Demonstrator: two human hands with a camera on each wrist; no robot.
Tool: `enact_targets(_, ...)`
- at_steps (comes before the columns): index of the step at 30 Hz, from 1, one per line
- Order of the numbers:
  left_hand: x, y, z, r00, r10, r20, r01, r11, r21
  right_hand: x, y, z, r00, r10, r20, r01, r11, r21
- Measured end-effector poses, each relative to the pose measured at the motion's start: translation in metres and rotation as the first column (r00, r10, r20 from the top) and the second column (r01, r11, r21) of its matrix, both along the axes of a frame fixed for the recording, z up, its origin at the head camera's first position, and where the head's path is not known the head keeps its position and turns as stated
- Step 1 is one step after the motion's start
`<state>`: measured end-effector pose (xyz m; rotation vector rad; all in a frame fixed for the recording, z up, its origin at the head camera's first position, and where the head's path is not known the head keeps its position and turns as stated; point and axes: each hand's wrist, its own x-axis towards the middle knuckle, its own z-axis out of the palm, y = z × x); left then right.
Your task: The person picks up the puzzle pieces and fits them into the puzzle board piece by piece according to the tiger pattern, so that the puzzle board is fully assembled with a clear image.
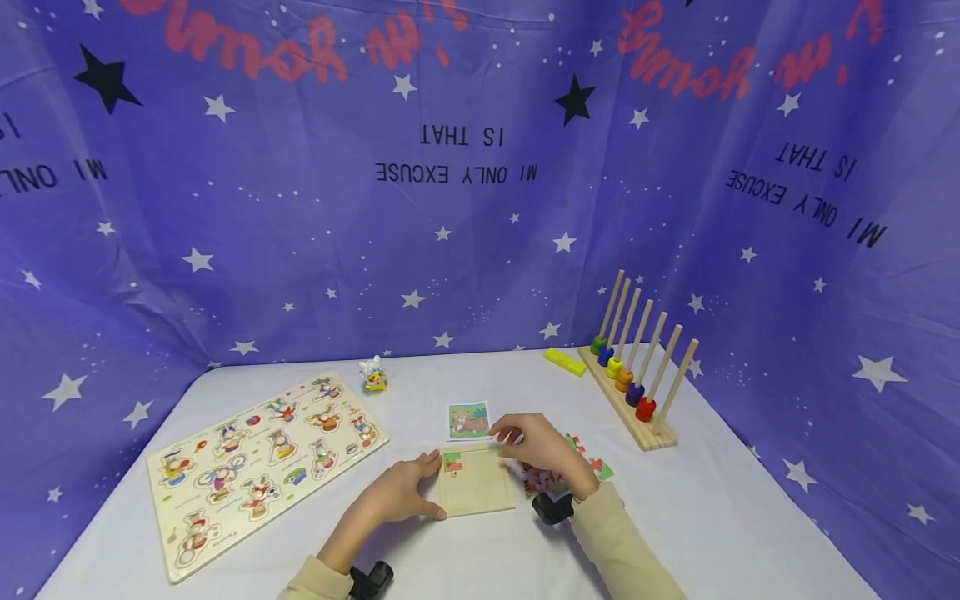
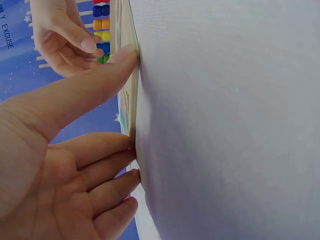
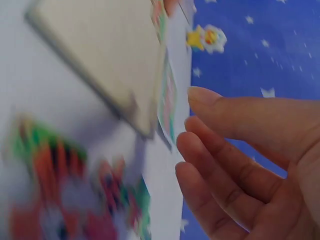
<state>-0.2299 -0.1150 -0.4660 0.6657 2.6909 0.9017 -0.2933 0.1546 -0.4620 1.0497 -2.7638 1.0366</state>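
A square wooden puzzle board [image 1: 480,493] lies on the white table with one puzzle piece [image 1: 453,462] in its upper left corner. My left hand [image 1: 401,490] touches the board's left edge, thumb near the lower corner and fingertips higher up. In the left wrist view those fingers [image 2: 107,170] are fairly straight against the edge. Above the board's upper right corner hovers my right hand [image 1: 536,442], fingers loosely bent and nothing visible between them. Loose puzzle pieces [image 1: 600,468] lie partly hidden under the right wrist. A picture card [image 1: 468,422] lies just beyond the board.
On the left lies a large peg puzzle board [image 1: 255,467] with cartoon figures. A small white-and-yellow toy figure [image 1: 372,374] stands at the back. At the right rear are a yellow block [image 1: 565,362] and a wooden peg rack [image 1: 630,400] with coloured beads.
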Motion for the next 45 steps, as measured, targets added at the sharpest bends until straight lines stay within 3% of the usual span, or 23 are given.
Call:
enact_targets(7,0.0,-0.001,0.0,1.0,-0.003,-0.002,0.003,1.0,0.005,-0.006,0.027,0.004,0.994,-0.105,0.034,0.105,0.994,0.014)
enact_targets(17,0.0,0.0,-0.001,1.0,0.005,0.001,-0.005,1.0,0.001,-0.013,0.045,-0.002,0.987,-0.157,0.038,0.155,0.987,0.038)
enact_targets(26,0.001,0.0,0.001,1.0,0.011,-0.001,-0.011,1.0,0.008,-0.018,0.043,-0.015,0.954,-0.265,0.14,0.258,0.964,0.066)
enact_targets(38,0.001,0.0,-0.001,1.0,0.007,-0.006,-0.007,1.0,0.014,-0.016,0.041,-0.015,0.955,-0.277,0.104,0.27,0.96,0.073)
enact_targets(45,0.001,0.0,-0.001,1.0,0.008,-0.011,-0.008,1.0,0.009,-0.016,0.042,-0.014,0.961,-0.254,0.109,0.254,0.967,0.021)
